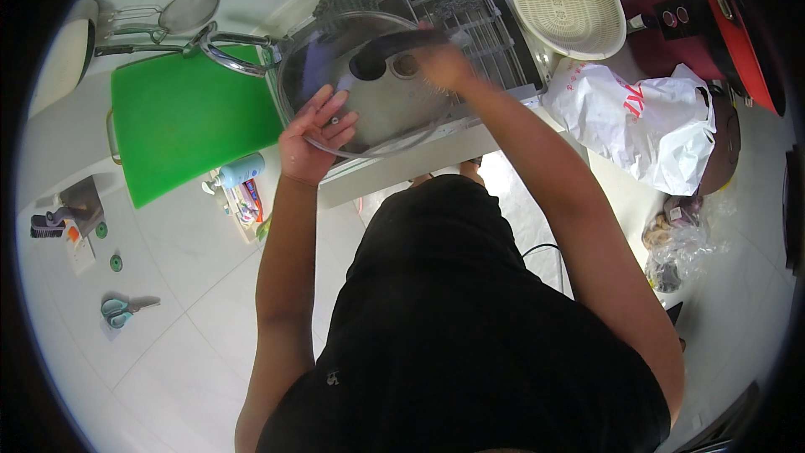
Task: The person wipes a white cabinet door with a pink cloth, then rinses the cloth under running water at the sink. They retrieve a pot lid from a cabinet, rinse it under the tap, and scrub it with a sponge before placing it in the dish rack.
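Observation:
A round clear glass lid (pixel 377 132) is tilted over the sink (pixel 371 116). Its near-left rim crosses the palm of my left hand (pixel 321 119), whose fingers are spread against the glass. My right hand (pixel 443 66), blurred, is at the lid's far-right side, beside a black faucet spout (pixel 402 45). One fingertip shows beyond the spout; whether the hand grips anything is unclear. The drain (pixel 404 66) shows through the glass. To the lid's left is a chrome loop handle (pixel 233 63).
A green cutting board (pixel 195 119) lies left of the sink, near a blue pump bottle (pixel 242 170) and scissors (pixel 122 311). Right are a metal rack (pixel 497 44), a white colander (pixel 563 3), a plastic bag (pixel 635 119) with writing and a purple-and-red appliance (pixel 673 31).

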Motion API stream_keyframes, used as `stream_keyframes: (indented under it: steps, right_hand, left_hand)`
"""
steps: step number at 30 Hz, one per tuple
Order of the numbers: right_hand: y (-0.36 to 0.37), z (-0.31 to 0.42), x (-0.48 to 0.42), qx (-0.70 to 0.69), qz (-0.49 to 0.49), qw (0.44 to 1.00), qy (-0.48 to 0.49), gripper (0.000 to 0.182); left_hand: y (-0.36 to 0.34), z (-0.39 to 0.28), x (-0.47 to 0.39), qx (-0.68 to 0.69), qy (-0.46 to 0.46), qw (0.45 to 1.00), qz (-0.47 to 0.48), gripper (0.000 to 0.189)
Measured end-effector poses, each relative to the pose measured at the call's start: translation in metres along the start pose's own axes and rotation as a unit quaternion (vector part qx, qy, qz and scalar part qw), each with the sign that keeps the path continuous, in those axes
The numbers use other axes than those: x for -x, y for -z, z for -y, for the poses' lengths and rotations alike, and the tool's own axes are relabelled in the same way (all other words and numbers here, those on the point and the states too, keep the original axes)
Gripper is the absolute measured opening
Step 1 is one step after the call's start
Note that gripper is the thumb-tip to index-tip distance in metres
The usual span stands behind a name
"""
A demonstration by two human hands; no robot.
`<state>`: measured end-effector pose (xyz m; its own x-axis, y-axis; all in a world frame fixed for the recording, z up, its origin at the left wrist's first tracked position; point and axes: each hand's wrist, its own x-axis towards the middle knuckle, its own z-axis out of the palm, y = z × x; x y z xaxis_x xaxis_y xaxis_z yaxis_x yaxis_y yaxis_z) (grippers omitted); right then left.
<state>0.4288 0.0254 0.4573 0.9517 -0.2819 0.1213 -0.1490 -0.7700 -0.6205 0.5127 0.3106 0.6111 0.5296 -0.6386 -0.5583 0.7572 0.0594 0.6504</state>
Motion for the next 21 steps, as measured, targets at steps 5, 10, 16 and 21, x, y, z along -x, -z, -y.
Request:
stream_keyframes:
  steps: [5,10,16,21]
  right_hand:
    - [0.014,-0.002,-0.004,-0.56,0.004,0.789,-0.253,0.044]
    - [-0.008,0.025,0.016,-0.655,-0.125,0.664,-0.338,0.044]
    - [-0.043,-0.014,0.025,-0.274,-0.257,0.92,-0.114,0.041]
    - [0.039,0.009,-0.005,-0.417,-0.041,0.885,-0.203,0.041]
  left_hand:
    - [0.031,-0.008,-0.005,0.129,-0.018,0.985,0.11,0.054]
    - [-0.026,0.038,-0.008,0.138,-0.148,0.977,-0.072,0.05]
    - [-0.033,0.047,-0.015,0.097,-0.115,0.986,-0.069,0.047]
    - [-0.045,0.04,0.004,0.048,-0.11,0.99,-0.072,0.044]
